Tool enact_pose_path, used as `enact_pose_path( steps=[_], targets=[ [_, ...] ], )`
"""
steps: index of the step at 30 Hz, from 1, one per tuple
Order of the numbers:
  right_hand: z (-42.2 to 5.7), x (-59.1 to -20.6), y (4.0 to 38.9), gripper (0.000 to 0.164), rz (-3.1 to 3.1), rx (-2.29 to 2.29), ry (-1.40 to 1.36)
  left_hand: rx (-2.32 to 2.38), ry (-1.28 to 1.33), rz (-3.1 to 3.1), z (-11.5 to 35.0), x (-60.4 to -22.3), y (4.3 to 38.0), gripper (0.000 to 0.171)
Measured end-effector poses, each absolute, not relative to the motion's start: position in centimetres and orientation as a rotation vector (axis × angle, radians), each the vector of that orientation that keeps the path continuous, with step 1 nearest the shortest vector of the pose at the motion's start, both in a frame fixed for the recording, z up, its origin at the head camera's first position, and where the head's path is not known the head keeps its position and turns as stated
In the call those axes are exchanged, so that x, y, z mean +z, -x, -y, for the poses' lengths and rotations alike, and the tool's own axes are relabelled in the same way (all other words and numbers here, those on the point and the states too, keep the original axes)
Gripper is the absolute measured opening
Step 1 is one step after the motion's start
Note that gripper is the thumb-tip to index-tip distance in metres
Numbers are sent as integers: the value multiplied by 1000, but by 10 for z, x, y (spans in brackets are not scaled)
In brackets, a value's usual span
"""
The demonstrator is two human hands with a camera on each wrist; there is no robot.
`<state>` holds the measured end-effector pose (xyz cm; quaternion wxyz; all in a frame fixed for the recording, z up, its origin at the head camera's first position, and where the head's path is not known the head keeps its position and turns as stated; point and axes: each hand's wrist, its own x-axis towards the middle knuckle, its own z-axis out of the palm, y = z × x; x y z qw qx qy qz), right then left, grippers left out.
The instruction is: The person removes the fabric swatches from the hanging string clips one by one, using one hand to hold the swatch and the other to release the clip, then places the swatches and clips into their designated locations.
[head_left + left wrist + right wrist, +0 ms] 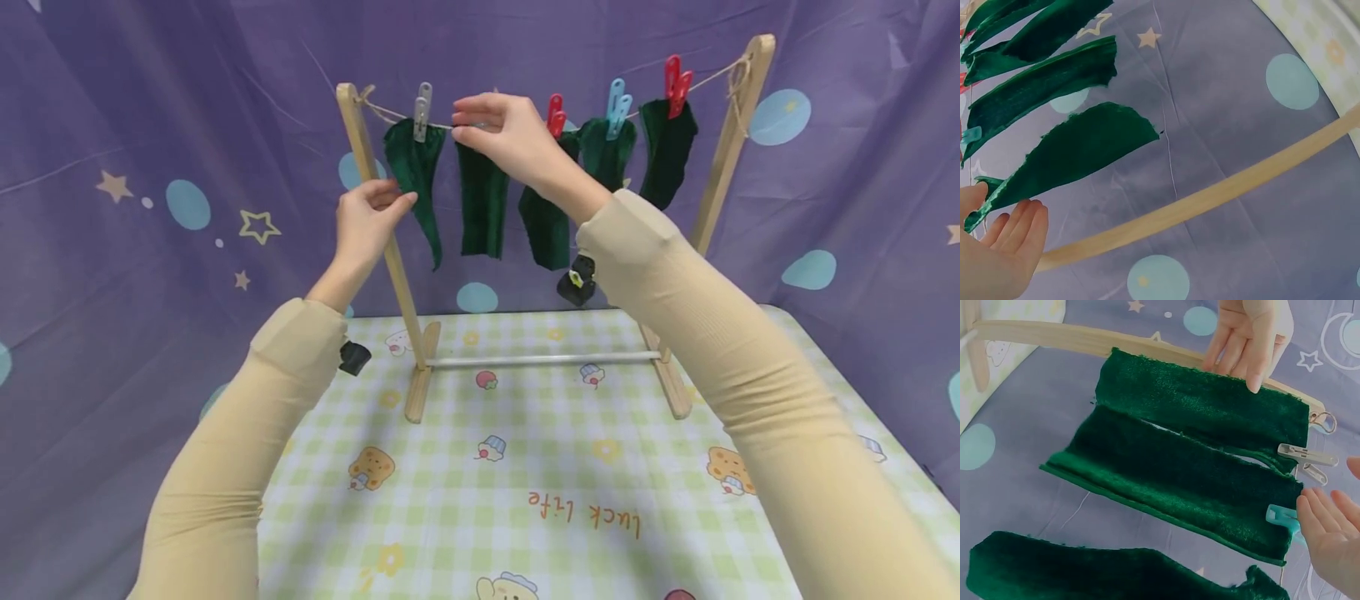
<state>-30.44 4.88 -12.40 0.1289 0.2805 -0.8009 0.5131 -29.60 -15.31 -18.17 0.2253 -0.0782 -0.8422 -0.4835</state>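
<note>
Several dark green cloth pieces hang from a string on a wooden rack (397,283), fixed by pegs. My left hand (367,221) holds the side edge of the leftmost green cloth (416,167), thumb in front and fingers behind. A grey peg (1307,454) clips that cloth's top. At the top of the second green cloth (482,204), my right hand (510,133) has its fingers extended, with a gap between thumb and forefinger. Its fingertips lie beside a teal peg (1282,515) on this cloth; whether they touch it I cannot tell.
Further right, green cloths hang from red pegs (677,87) and a light blue peg (618,110). A white bar (540,360) joins the rack's feet on the checked tablecloth (555,450). Behind the rack hangs a purple patterned curtain (187,125).
</note>
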Motion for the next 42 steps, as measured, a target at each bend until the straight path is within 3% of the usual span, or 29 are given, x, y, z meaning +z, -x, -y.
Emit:
enact_pose_path(
  steps=[13, 42],
  targets=[
    [-27, -110, 317, 53, 2321, 1700, -744, -1427, 165, 2239, 149, -183, 305, 33],
    [-17, -106, 323, 51, 2276, 1827, -653, -1613, 143, 2038, 159, -185, 299, 27]
  ],
)
